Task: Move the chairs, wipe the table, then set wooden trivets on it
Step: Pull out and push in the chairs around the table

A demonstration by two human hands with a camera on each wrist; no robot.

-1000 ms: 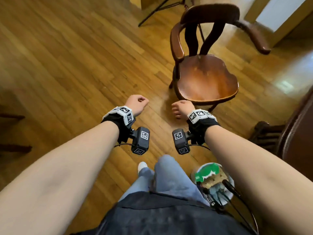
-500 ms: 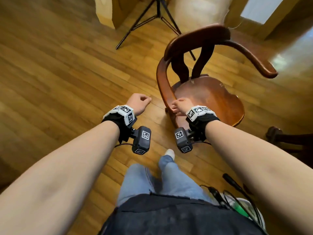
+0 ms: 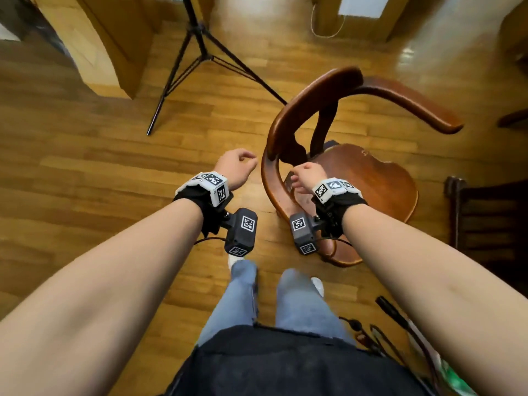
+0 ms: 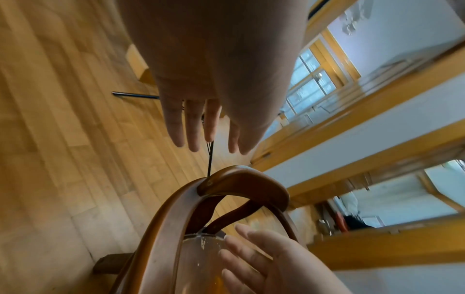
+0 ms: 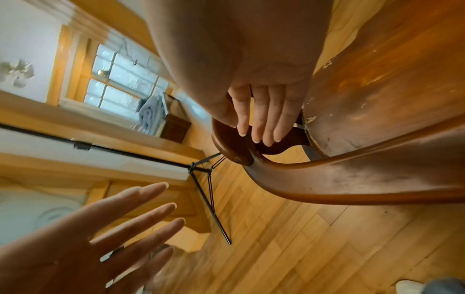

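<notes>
Legs and feet: jeans (image 3: 297, 304) and white socks at the bottom of the head view, standing on the wood floor (image 3: 85, 178).

Gear by the right leg: some dark cables (image 3: 391, 315) and a bit of something green, too cut off to tell what it is.

Left hand (image 3: 235, 167): up in the air just left of the chair's near armrest, not touching it. The wrist views show its fingers (image 4: 192, 127) straight and a little spread, holding nothing.

Right hand (image 3: 305, 174): inside the curve of the armrest, over the back edge of the seat. Fingers (image 5: 264, 117) are stretched out fairly straight and close together, and nothing is gripped. They sit right by the backrest spindles, though I honestly can't tell if they touch the wood.

Chair (image 3: 368, 178): dark brown wooden armchair on the floor straight ahead and slightly right, back toward the person, with a curved rail running round into both armrests. The seat has a few chipped spots in the finish.

Right edge: part of another dark wooden piece of furniture (image 3: 485, 218), near the chair but apart from it.

Further back: a black tripod (image 3: 200, 55) stands on the floor beyond the chair and to the left, next to a light wooden cabinet or door frame (image 3: 114, 52).

Far end: windows with wood trim in the wrist views, pretty blurry.
</notes>
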